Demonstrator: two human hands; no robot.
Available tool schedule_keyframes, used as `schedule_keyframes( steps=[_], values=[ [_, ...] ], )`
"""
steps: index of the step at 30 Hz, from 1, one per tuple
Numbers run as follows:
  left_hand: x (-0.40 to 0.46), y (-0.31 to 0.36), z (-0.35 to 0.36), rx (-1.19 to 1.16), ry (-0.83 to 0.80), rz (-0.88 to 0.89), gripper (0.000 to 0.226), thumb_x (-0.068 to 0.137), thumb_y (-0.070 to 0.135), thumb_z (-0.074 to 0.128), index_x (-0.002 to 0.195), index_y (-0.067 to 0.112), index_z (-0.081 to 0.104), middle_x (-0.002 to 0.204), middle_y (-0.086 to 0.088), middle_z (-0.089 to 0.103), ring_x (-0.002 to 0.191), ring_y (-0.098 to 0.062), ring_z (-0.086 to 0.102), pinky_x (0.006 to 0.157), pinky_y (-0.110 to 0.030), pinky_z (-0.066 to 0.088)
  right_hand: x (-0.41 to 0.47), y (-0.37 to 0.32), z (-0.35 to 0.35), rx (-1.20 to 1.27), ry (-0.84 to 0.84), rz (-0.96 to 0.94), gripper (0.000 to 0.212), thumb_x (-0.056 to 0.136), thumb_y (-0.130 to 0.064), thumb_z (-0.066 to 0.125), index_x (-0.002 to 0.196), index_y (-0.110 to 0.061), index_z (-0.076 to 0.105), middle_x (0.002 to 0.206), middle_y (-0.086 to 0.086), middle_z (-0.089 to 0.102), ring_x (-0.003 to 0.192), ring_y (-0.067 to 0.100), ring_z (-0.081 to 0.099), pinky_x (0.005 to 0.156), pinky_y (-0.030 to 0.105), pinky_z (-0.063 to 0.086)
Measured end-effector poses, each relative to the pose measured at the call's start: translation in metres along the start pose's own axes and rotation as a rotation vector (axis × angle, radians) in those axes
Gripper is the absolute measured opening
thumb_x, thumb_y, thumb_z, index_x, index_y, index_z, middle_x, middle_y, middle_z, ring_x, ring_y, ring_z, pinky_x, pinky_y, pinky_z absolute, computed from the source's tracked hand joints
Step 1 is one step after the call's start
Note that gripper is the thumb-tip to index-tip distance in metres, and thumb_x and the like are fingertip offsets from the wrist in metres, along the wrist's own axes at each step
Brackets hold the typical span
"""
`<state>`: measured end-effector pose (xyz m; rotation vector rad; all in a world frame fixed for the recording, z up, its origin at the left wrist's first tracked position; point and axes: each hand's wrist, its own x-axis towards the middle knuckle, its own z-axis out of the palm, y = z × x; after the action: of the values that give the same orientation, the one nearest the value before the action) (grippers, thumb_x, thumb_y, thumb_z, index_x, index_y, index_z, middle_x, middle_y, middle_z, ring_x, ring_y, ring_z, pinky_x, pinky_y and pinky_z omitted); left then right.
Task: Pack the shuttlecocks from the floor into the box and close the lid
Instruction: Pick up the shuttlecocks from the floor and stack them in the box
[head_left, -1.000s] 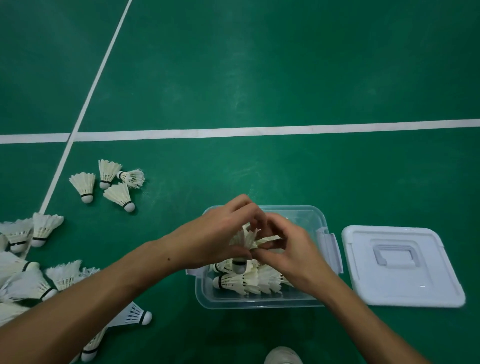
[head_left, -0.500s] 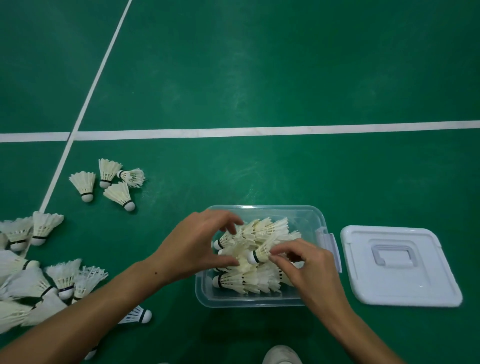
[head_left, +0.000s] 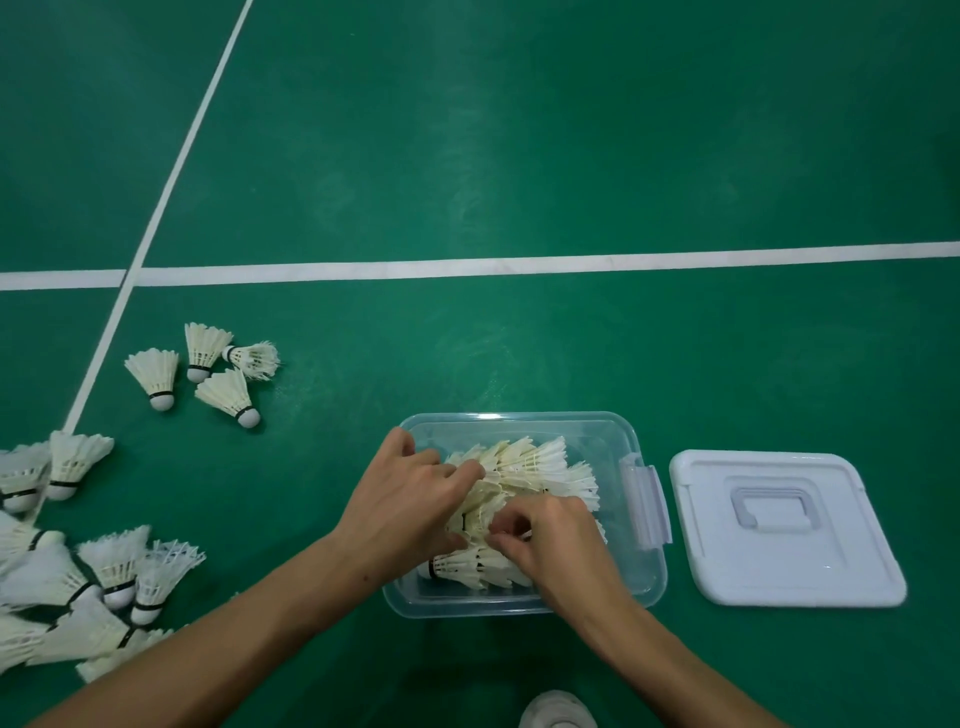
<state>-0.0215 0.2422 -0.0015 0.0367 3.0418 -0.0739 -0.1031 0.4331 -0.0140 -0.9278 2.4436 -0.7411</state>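
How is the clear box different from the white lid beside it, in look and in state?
The box is see-through; the lid is opaque white. The box holds shuttlecocks, with both hands in it; the lid lies bare and untouched on the floor, to the box's right. The lid has a recessed handle on top; the box has a side latch. Both are plastic with rounded corners.

Clear glossy plastic box (feathered shuttlecocks)

White feathered shuttlecocks lie heaped in the clear box; more shuttlecocks lie scattered leftward; the white lid lies flat beside its right edge.
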Motion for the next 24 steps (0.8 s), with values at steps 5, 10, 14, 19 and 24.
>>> schedule_keyframes(
  steps=[5,10,14,19,24],
  values=[
    [0.008,0.002,0.003,-0.044,-0.046,-0.085,0.066,0.073,0.071,0.069,0.123,0.031,0.052,0.094,0.011,0.077,0.086,-0.017,0.068,0.087,-0.04,0.032,0.015,0.005,0.002,0.131,-0.129,0.11,0.004,0.084,-0.023,0.088,0.086,-0.024,0.085,0.079,-0.015,0.075,0.075,0.0,0.069,0.074,0.02,0.058],
    [0.013,0.01,0.009,-0.008,-0.04,-0.061,0.067,0.07,0.062,0.078,0.117,0.02,0.055,0.083,0.0,0.077,0.074,-0.025,0.069,0.086,-0.041,0.039,0.019,0.01,0.0,0.173,-0.17,0.168,0.01,0.08,-0.028,0.091,0.082,-0.024,0.082,0.079,-0.012,0.075,0.075,0.002,0.07,0.073,0.022,0.059],
    [0.003,0.0,0.002,-0.102,0.035,0.007,0.082,0.063,0.062,0.088,0.125,0.017,0.058,0.106,0.001,0.073,0.096,-0.022,0.063,0.084,-0.036,0.051,0.008,0.007,-0.013,0.151,-0.137,0.181,0.029,0.076,-0.045,0.091,0.095,-0.027,0.079,0.088,-0.014,0.076,0.083,0.0,0.07,0.08,0.027,0.062],
    [-0.027,-0.028,-0.032,-0.677,0.183,-0.13,0.075,0.076,0.056,0.087,0.137,0.025,0.057,0.133,0.012,0.063,0.126,-0.007,0.053,0.105,-0.029,0.049,0.004,-0.009,-0.051,0.045,-0.034,0.128,0.034,0.078,-0.052,0.086,0.102,-0.029,0.077,0.09,-0.019,0.074,0.083,-0.006,0.068,0.079,0.021,0.061],
    [-0.066,-0.064,-0.037,-0.92,0.295,-0.284,0.071,0.075,0.054,0.089,0.133,0.025,0.06,0.128,0.019,0.067,0.121,-0.004,0.062,0.097,-0.028,0.053,0.023,-0.058,-0.059,0.105,0.079,0.027,0.027,0.08,-0.052,0.084,0.098,-0.035,0.073,0.08,-0.022,0.073,0.074,-0.004,0.067,0.067,0.017,0.055]
  ],
)
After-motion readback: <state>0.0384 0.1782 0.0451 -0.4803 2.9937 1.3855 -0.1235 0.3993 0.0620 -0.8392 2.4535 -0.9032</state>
